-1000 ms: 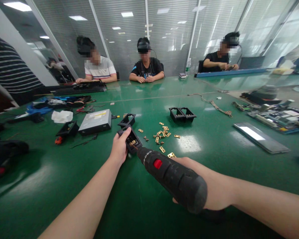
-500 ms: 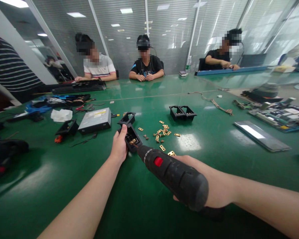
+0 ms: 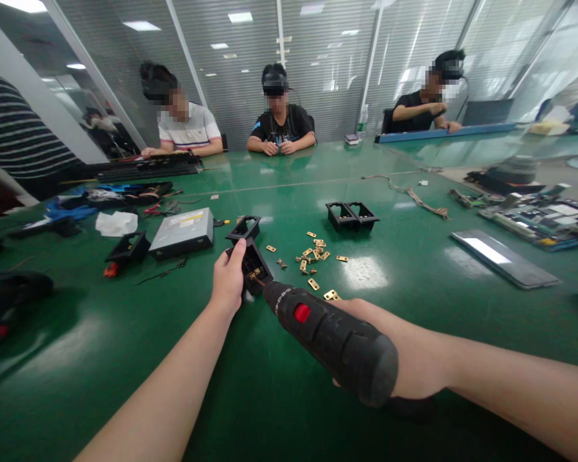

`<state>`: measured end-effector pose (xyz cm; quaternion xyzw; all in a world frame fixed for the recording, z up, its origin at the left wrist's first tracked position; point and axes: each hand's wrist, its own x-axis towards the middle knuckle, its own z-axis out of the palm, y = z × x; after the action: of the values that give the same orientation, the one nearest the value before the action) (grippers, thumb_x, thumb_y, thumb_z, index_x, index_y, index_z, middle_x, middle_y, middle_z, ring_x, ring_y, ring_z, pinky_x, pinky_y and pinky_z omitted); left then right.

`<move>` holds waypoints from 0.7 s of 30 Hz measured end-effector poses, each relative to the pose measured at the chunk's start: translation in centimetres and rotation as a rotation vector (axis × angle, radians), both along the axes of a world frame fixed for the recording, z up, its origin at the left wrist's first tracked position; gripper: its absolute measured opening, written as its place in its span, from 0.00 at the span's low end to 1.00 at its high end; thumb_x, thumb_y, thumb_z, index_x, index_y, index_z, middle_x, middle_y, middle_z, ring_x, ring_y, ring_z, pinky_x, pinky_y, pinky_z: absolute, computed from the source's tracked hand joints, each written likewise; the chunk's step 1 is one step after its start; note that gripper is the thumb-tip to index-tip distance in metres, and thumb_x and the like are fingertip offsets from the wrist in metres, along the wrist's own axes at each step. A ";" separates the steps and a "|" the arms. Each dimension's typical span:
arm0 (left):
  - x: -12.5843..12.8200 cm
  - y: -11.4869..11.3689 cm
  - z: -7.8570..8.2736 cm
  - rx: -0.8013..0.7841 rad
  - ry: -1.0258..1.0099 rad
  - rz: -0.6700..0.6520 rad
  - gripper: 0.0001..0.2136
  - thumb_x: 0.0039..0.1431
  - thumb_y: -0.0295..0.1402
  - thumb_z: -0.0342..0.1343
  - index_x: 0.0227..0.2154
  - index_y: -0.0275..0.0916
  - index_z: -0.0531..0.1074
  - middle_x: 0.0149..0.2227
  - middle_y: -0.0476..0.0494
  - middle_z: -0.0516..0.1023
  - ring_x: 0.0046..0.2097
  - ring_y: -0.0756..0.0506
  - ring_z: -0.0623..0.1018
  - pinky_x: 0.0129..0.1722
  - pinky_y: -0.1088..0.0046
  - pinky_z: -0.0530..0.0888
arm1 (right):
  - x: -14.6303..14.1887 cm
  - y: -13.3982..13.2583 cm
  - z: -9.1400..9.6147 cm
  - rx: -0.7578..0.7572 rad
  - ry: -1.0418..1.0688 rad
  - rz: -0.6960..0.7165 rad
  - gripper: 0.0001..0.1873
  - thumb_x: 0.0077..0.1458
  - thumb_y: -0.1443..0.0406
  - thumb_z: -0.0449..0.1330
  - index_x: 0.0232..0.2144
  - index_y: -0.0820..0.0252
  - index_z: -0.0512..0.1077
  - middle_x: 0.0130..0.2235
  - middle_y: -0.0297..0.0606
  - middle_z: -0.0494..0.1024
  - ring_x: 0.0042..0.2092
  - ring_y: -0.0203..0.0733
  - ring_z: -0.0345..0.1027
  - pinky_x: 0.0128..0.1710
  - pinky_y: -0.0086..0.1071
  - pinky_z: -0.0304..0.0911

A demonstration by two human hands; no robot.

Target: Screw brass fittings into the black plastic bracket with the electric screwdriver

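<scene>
My left hand (image 3: 228,281) grips a small black plastic housing (image 3: 256,265) on the green table (image 3: 125,333), thumb along its left side. My right hand (image 3: 404,359) is wrapped round a black electric screwdriver (image 3: 328,338) with a red button. The driver's tip points into the housing, where a brass part shows. Loose brass pieces (image 3: 315,256) lie scattered just right of the housing. A second black housing (image 3: 244,228) sits right behind the held one.
A silver optical drive (image 3: 179,233), another black housing (image 3: 126,248) and white paper (image 3: 115,223) lie to the left. A double black housing (image 3: 351,216) sits farther back, a grey flat panel (image 3: 505,257) and circuit boards (image 3: 539,218) to the right. Three people sit across the table.
Both hands and the screwdriver have held their place on the housing; the view has only shifted slightly.
</scene>
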<state>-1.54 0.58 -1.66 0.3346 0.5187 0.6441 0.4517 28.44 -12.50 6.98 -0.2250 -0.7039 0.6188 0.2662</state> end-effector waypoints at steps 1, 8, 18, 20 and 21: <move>0.0 0.0 -0.1 -0.006 0.025 0.002 0.27 0.66 0.60 0.84 0.45 0.42 0.84 0.46 0.31 0.92 0.55 0.28 0.93 0.51 0.55 0.93 | 0.0 0.0 0.0 0.013 0.006 0.000 0.25 0.51 0.75 0.78 0.49 0.55 0.78 0.39 0.27 0.82 0.37 0.41 0.71 0.40 0.33 0.72; 0.1 -0.1 0.0 -0.036 0.027 -0.001 0.26 0.70 0.59 0.81 0.46 0.40 0.85 0.46 0.31 0.93 0.50 0.31 0.93 0.50 0.57 0.92 | 0.0 -0.1 -0.4 0.020 0.039 -0.010 0.25 0.52 0.75 0.79 0.48 0.54 0.76 0.38 0.26 0.81 0.37 0.41 0.73 0.38 0.32 0.71; 0.1 0.0 -0.1 -0.028 -0.003 0.009 0.24 0.71 0.57 0.82 0.46 0.40 0.85 0.49 0.30 0.92 0.54 0.31 0.93 0.53 0.58 0.91 | -0.1 -0.2 0.6 -0.061 -0.016 -0.028 0.28 0.51 0.71 0.81 0.52 0.54 0.80 0.40 0.29 0.84 0.39 0.43 0.74 0.40 0.35 0.72; 0.0 0.1 -0.3 -0.022 -0.004 0.009 0.25 0.70 0.57 0.82 0.46 0.40 0.85 0.48 0.30 0.92 0.54 0.31 0.93 0.54 0.59 0.91 | -0.2 -0.3 0.9 -0.084 -0.025 -0.021 0.28 0.50 0.71 0.82 0.51 0.54 0.80 0.39 0.28 0.83 0.39 0.43 0.76 0.39 0.34 0.72; 0.0 0.1 -0.3 -0.016 -0.006 0.003 0.25 0.69 0.58 0.82 0.47 0.40 0.85 0.48 0.30 0.92 0.54 0.30 0.93 0.54 0.59 0.91 | -0.2 -0.2 0.9 -0.085 -0.027 -0.016 0.27 0.50 0.71 0.82 0.50 0.54 0.79 0.38 0.28 0.82 0.39 0.43 0.76 0.39 0.34 0.72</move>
<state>-1.57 0.72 -1.99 0.3282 0.5230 0.6416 0.4551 28.24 -12.72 7.92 -0.2501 -0.6787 0.6429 0.2520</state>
